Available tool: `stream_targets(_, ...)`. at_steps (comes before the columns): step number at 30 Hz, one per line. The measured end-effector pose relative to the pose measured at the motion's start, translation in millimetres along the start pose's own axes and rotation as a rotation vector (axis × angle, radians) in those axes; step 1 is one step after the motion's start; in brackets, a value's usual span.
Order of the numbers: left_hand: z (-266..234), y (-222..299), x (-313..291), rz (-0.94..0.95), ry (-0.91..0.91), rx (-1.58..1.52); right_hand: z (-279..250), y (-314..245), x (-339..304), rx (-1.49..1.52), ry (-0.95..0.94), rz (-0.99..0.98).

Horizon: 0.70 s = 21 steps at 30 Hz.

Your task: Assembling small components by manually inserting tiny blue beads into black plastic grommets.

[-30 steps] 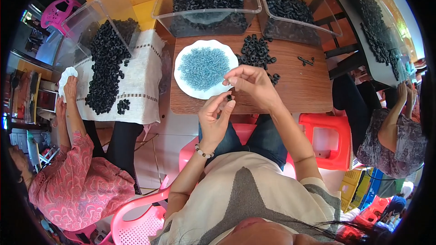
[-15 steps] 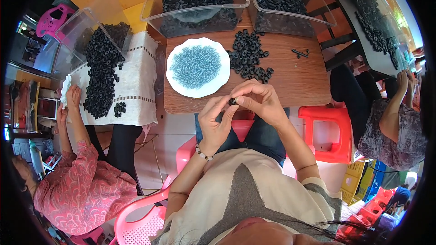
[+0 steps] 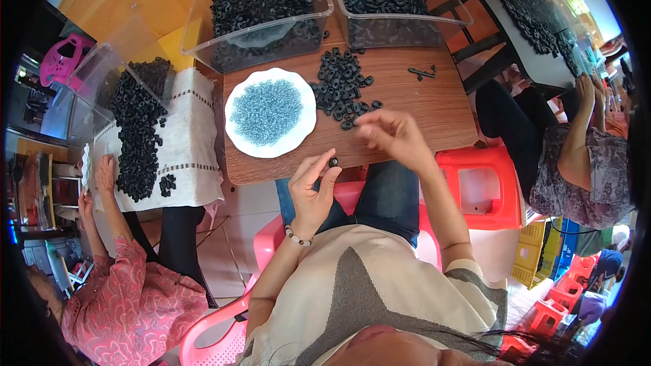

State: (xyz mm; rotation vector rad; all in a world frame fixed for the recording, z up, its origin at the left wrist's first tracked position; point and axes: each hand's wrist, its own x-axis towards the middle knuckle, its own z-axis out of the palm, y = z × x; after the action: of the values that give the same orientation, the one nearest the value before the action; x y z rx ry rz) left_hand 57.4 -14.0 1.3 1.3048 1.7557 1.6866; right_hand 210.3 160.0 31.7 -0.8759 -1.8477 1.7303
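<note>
Pinched at the tips of left thumb and forefinger, one small black piece [image 3: 333,162], with the other fingers of the left hand [image 3: 312,193] loosely curled. Closed around that piece, with no spare gap to be seen. Held about level with the near edge of the tabletop [image 3: 434,112], a little left of its midpoint; cannot tell how high above. Roundish from here, too small to make out a long axis.

Right hand [image 3: 397,137] apart from the piece, over the right half of the near edge. Right thumb and forefinger bent toward each other, tips close together; cannot tell whether fully met or gripping anything so tiny as a bead. From those right fingertips to the piece: leftward and nearer the body. Left hand touching, right hand clearly the farther.

Just past the right fingertips, toward the far edge, a heap of loose black pieces [image 3: 339,81]. Left of that heap, close to the tabletop's left edge, a scalloped white plate [image 3: 310,118] of bluish clear beads [image 3: 266,112]. Toward the far right corner, a few thin black sticks [image 3: 422,73]. Along the far edge, side by side, a left bin [image 3: 193,48] and a right bin [image 3: 456,22], both clear and heaped with black pieces. Beyond the left edge, a co-worker in a pink patterned top [image 3: 139,298].
</note>
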Motion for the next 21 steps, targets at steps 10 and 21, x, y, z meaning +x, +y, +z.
stream_targets(10, 15, -15, -4, -0.113, -0.003, -0.134, -44, 23, 60, -0.727, 0.308, -0.300)
stream_targets(21, 12, -24, -6, -0.136, -0.030, -0.152, -26, 28, 90, -1.056, 0.282, -0.427)
